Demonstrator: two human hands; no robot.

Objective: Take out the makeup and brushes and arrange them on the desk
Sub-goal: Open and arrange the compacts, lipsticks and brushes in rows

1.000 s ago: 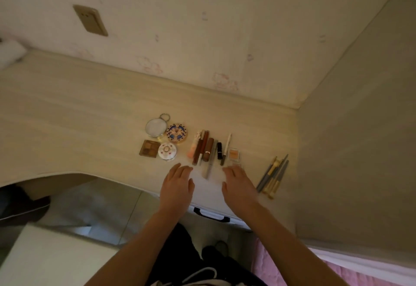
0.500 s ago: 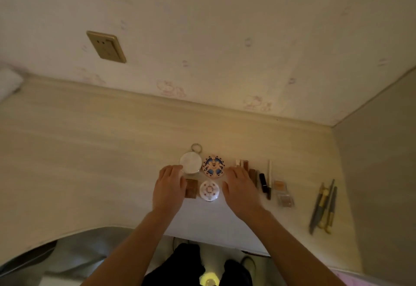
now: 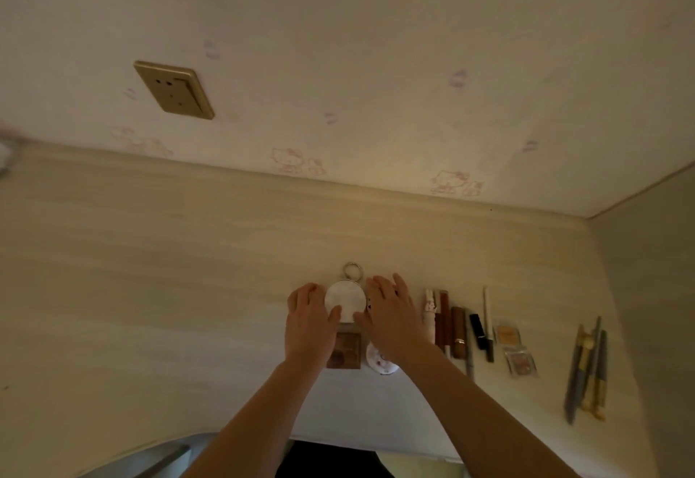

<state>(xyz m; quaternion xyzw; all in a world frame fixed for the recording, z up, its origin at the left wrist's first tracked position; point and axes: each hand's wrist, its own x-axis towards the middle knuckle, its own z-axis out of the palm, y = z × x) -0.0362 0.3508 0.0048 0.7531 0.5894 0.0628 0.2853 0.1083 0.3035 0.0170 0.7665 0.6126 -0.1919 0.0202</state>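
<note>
The makeup lies in a row on the pale wooden desk (image 3: 150, 270). My left hand (image 3: 308, 323) curls round the left rim of a round white mirror (image 3: 345, 301) with a metal ring, thumb on its lower face. My right hand (image 3: 391, 319) lies flat with fingers spread over a patterned round compact, almost fully hidden, its thumb touching the mirror's lower edge. Below the hands sit a brown square palette (image 3: 344, 351) and a white round compact (image 3: 380, 363), partly under my right wrist. To the right lie lipstick tubes (image 3: 443, 321), two small square eyeshadows (image 3: 513, 348) and several brushes (image 3: 588, 368).
The desk meets a wall with faint cartoon cat prints, which carries a gold socket plate (image 3: 175, 90). A side panel (image 3: 654, 308) closes the desk on the right, just beyond the brushes. The desk's front edge curves inward at the lower left.
Both hands moved forward from the desk's front edge, past the palette and white compact, to the round mirror and patterned compact. The camera tilted up toward the wall.
</note>
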